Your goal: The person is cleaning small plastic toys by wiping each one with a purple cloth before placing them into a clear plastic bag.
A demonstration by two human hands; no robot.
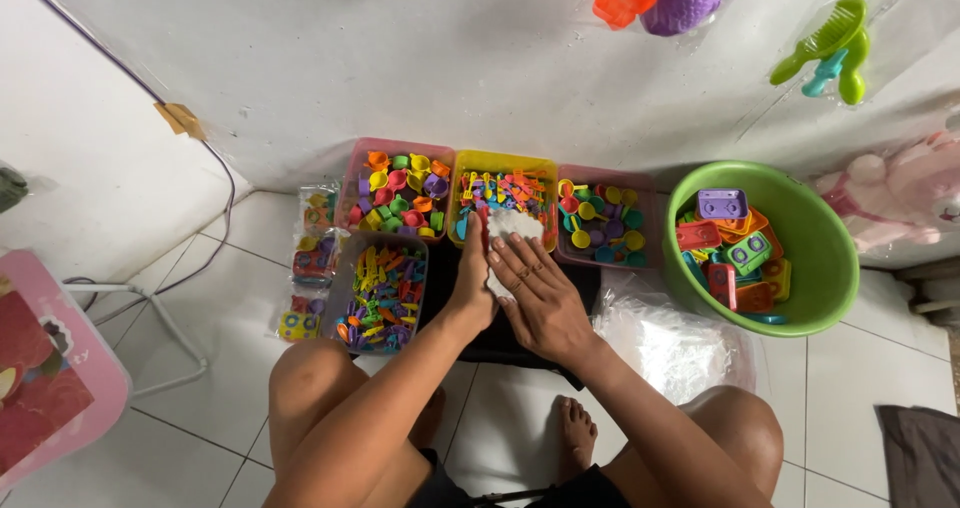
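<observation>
Hands meet at frame centre over a small white plastic bag (512, 226), which lies on the dark mat (500, 333) on the floor, just in front of the yellow bin (503, 160). You have both hands on it. Your left hand (472, 286) stands edge-on at the bag's 9 o'clock side, fingers (474, 240) pointing to 12 and pressed against the bag's left edge. Your right hand (535, 298) lies flat, palm down, fingers (516, 264) spread and covering the bag's lower part from 5 o'clock. Neither hand is curled shut round the bag: the right is open and pressing, and for the left you cannot tell how far the fingers wrap, since the far side is hidden.

Key relation: the bag pokes out beyond the fingertips toward 12, its long axis roughly 12 to 6, running in line with both sets of fingers. Both hands touch it; the right covers more of it.

Around: pink bin (395, 148) of small cups at 10 to 11 o'clock from the hands, grey bin (345, 283) of mixed coloured bits at 9, a third bin (602, 178) of spoons and scoops at 1, green basin (830, 258) with toy blocks at 3. Clear plastic bags (680, 343) sit just right of the right wrist. Filled packets (312, 263) lie left of the grey bin.
</observation>
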